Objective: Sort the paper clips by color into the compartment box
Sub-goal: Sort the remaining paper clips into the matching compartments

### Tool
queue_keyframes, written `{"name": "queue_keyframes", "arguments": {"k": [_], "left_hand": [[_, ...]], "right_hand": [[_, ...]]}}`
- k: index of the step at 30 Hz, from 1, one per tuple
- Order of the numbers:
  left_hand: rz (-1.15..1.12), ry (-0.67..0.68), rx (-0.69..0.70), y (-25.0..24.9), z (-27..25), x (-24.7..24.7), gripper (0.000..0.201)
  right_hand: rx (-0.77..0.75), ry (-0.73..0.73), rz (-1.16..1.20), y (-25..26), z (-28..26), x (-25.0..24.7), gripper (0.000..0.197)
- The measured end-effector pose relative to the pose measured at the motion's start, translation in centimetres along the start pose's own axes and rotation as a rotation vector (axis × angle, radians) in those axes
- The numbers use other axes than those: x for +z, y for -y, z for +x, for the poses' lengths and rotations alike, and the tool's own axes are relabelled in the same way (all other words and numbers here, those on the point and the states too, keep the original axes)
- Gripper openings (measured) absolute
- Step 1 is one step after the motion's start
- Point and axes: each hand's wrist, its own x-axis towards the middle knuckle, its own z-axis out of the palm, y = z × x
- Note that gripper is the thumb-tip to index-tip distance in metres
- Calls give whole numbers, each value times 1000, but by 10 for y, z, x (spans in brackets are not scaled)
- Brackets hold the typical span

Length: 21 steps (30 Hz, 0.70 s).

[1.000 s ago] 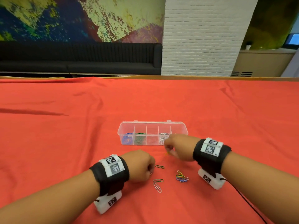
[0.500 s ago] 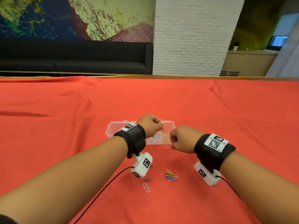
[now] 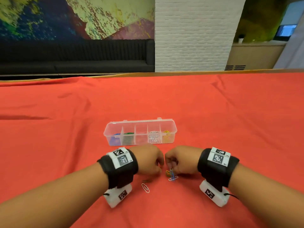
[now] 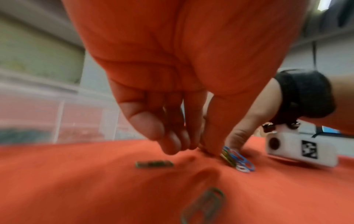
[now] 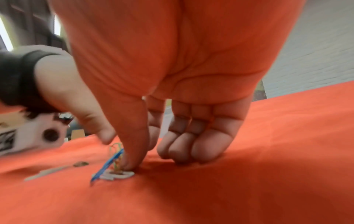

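The clear compartment box (image 3: 139,125) lies open on the red cloth, with blue, green, white and yellow clips in separate cells. A tangled cluster of coloured paper clips (image 3: 171,175) lies in front of it. My right hand (image 3: 171,167) pinches this cluster between thumb and forefinger, and a blue clip (image 5: 110,162) stands tilted up from it. My left hand (image 3: 162,167) has its thumb and fingertips (image 4: 208,145) together on the cloth at the cluster's (image 4: 237,159) left edge. Whether it holds a clip is hidden.
A white clip (image 3: 145,188) and a dark green clip (image 4: 154,164) lie loose on the cloth below my left hand. Red cloth (image 3: 230,120) covers the whole table. A black sofa (image 3: 74,55) and a white brick pillar (image 3: 194,33) stand beyond the far edge.
My left hand has come back from above the box's right cells to the cluster. The right hand has moved down from the box front onto the cluster.
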Motion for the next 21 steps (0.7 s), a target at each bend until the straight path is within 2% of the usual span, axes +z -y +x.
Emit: {"name": "queue_keyframes", "arguments": {"k": [5, 8, 11, 13, 17, 21], "left_hand": [[-188, -11, 0, 7, -17, 18, 30], [-315, -40, -18, 13, -22, 22, 17], [-531, -104, -62, 22, -26, 21, 15], [-571, -147, -72, 27, -28, 19, 10], [-313, -119, -27, 17, -23, 14, 17], [-47, -52, 115, -8, -1, 9, 28]], "right_hand": [[-45, -60, 130, 8, 1, -3, 9], [-76, -134, 226, 16, 2, -9, 13], [-91, -199, 346, 22, 0, -16, 22], [-94, -232, 428, 20, 0, -21, 25], [-35, -248, 541, 8, 6, -28, 20], [106, -235, 584, -4, 7, -26, 27]]}}
